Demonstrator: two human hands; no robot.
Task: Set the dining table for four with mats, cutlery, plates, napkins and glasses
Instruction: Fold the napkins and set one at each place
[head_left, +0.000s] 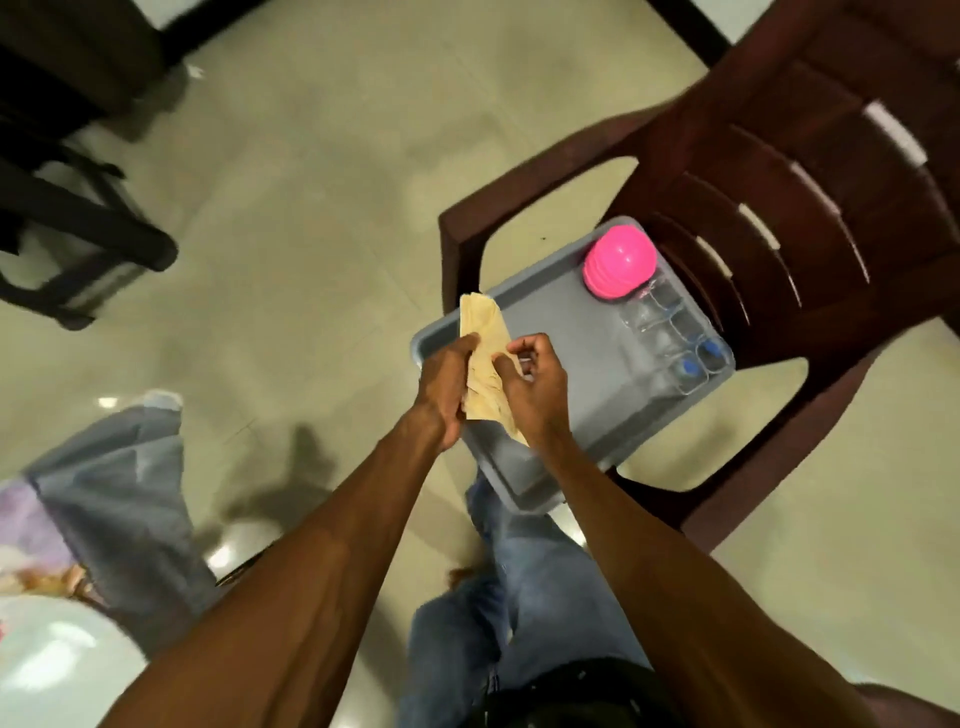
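A soft, creased stack of tan napkins (484, 358) is held above the near corner of a grey plastic tray (550, 332), the left hand (441, 387) gripping its edge and the right hand (532, 387) pinching it from the other side. The smooth tray sits on a dark brown slatted plastic chair (779, 208), carrying a stack of glossy round pink plates (618, 267) beside clear glasses (670, 332). No writing is legible.

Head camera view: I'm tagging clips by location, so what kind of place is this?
Probably a home dining area: a glossy tiled floor, a dark brown plastic chair bearing a grey tray of pink bowls and glasses, while both hands hold beige napkins.
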